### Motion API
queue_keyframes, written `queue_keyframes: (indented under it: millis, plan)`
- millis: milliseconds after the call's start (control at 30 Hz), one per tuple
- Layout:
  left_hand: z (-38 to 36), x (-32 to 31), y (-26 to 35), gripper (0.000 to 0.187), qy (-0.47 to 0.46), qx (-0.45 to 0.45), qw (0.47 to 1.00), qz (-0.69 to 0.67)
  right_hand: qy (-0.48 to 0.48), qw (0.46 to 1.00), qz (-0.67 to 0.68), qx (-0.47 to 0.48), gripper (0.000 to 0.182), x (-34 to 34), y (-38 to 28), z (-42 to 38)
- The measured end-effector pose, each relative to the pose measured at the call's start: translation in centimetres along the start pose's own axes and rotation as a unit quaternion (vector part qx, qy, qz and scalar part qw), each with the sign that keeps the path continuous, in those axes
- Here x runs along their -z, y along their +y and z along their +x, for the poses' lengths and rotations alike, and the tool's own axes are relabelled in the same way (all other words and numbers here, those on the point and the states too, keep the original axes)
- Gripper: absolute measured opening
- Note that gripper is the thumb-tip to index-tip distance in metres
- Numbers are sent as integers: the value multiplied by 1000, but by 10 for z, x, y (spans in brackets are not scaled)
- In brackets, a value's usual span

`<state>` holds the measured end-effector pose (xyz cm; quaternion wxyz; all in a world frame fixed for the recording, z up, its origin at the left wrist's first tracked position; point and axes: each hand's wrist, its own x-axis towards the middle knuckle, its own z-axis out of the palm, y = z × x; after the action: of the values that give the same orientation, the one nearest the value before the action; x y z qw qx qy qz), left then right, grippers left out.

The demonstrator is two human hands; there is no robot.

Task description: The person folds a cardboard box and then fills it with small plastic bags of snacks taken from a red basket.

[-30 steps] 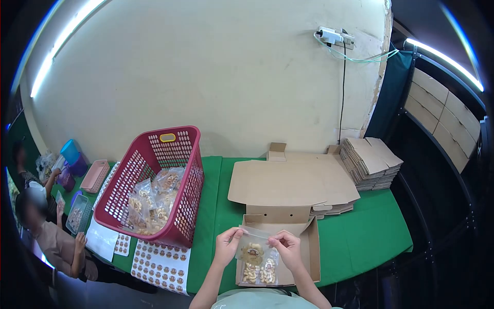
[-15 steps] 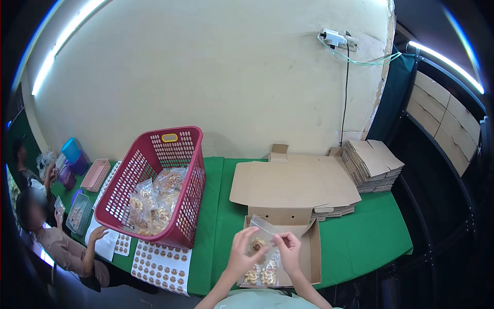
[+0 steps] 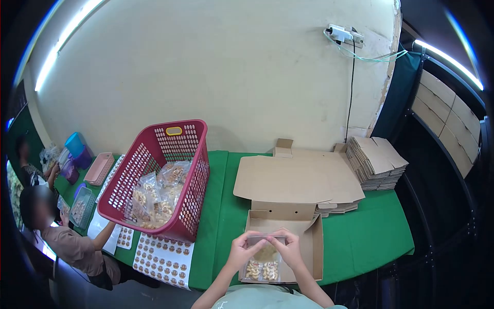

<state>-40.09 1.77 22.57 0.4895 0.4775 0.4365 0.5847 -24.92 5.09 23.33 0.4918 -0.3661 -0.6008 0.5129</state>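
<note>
My left hand (image 3: pixel 244 251) and my right hand (image 3: pixel 287 247) pinch the top edge of a clear plastic bag (image 3: pixel 265 253), with fingertips almost meeting. Another bag of pale cashew nuts (image 3: pixel 261 271) shows just below it, in the near part of an open cardboard box (image 3: pixel 315 257). Whether the two are joined I cannot tell. The box's raised flap (image 3: pixel 280 210) stands behind my hands. To the left, a tilted maroon basket (image 3: pixel 192 206) holds several clear bags of nuts (image 3: pixel 153 198).
Flat cardboard (image 3: pixel 293 177) and a stack of folded boxes (image 3: pixel 378 165) lie behind on the green cloth (image 3: pixel 365 237). Sticker sheets (image 3: pixel 163 260), a pink tray (image 3: pixel 99 169) and a green tray (image 3: pixel 82 207) are at left, near two co-workers, one seated in brown (image 3: pixel 72 252).
My hands have come together along the bag's top edge, which was slanted and is now level. The near co-worker's raised hand has gone down behind the basket. The view has shifted slightly.
</note>
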Motion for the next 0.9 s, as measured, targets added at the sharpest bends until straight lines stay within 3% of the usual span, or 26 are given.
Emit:
queue_keyframes:
  millis: [133, 200, 333, 533, 900]
  plan:
    - [2, 0, 12, 16, -23, 74, 996, -42, -8, 999, -26, 45, 5, -2, -11, 1]
    - [2, 3, 7, 15, -29, 43, 998, -39, -36, 997, -26, 56, 7, 0, -12, 2]
    - [5, 9, 8, 12, -13, 0, 999, 35, -3, 997, -19, 72, 7, -5, -7, 5]
    - [11, 16, 19, 13, 3, 4, 999, 45, 63, 996, 33, 52, 6, -9, -6, 7]
    - [17, 29, 28, 14, 48, -30, 998, -24, 68, 991, 113, 27, 6, -17, -18, 13]
